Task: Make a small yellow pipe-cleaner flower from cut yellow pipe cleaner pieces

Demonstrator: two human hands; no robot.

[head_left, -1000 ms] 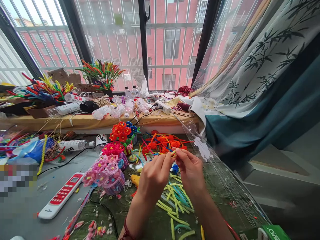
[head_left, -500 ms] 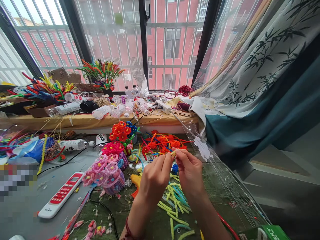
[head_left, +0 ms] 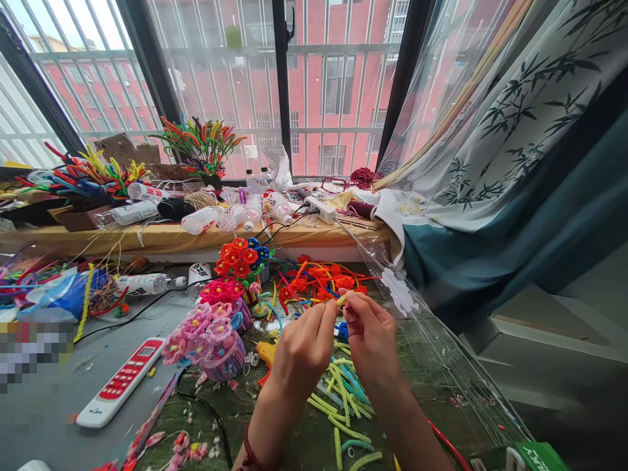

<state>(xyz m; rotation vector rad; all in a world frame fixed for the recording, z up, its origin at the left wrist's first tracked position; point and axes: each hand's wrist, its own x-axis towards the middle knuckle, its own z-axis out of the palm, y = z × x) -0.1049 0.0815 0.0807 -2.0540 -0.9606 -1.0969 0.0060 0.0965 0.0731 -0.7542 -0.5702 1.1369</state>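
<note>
My left hand [head_left: 301, 350] and my right hand [head_left: 373, 337] are raised together above the table, fingertips pinched on one short yellow-green pipe cleaner piece [head_left: 341, 300] between them. Below the hands lies a heap of yellow-green and teal pipe cleaner pieces [head_left: 346, 392]. Left of my left hand sit pink pipe cleaner flower baskets [head_left: 216, 337]. Behind them stands a bunch of red and blue pipe cleaner flowers [head_left: 240, 256]. Red and orange pipe cleaner pieces [head_left: 318, 281] lie just beyond my fingers.
A white and red remote [head_left: 120, 383] lies at the left on the grey table top. A yellow glue gun [head_left: 265, 354] rests by the baskets. Clear cellophane [head_left: 432, 347] slopes along the right. Bottles, a power strip [head_left: 320, 209] and pipe cleaner bundles crowd the window ledge.
Both hands have stayed pinched on the yellow-green piece and shifted only slightly, the fingers working it a little.
</note>
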